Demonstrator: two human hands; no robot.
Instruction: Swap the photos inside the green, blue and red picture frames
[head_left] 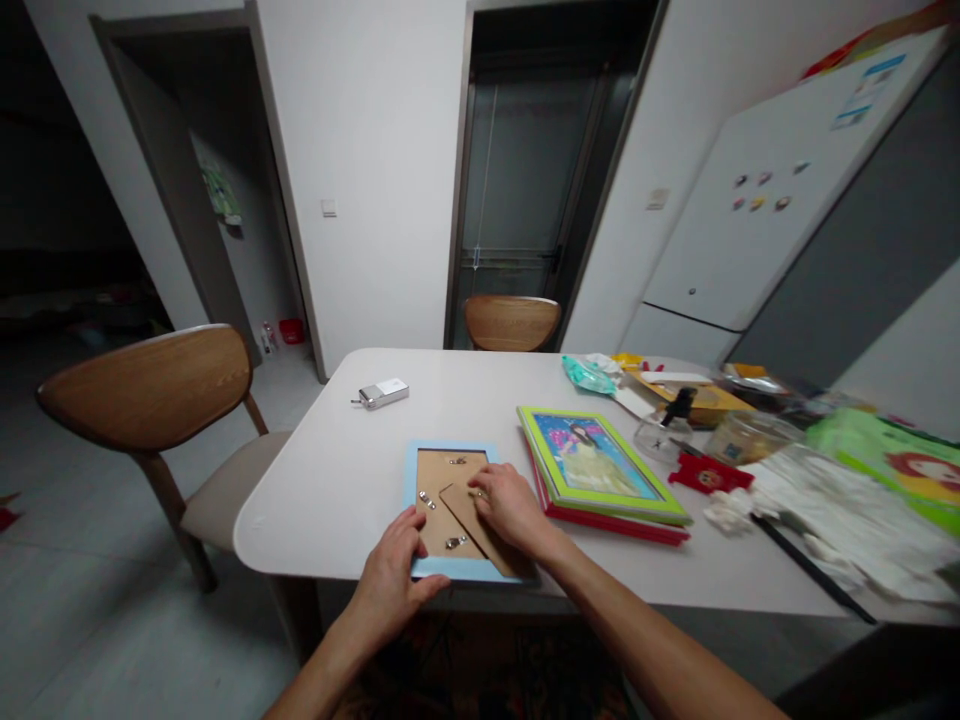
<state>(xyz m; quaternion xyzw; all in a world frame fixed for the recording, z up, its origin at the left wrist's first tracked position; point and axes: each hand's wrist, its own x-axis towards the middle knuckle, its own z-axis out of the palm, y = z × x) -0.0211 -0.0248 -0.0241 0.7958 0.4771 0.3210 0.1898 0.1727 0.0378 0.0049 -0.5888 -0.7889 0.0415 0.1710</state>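
A light blue picture frame lies face down near the table's front edge, its brown backing board showing. Small metal clips sit on the board, one of them a lower clip. A slanted brown stand leg lies against the board. My left hand grips the frame's lower left corner, fingers on the left side and thumb along the bottom edge. My right hand bends over the board's right part, fingertips pinched together by a small shiny bit. What they pinch is mostly hidden.
Right of the frame lies a stack of frames, topped by a green-framed picture. Farther right are a red packet, a clear jar, white tissues and a black stick. A silver box stands at the back left.
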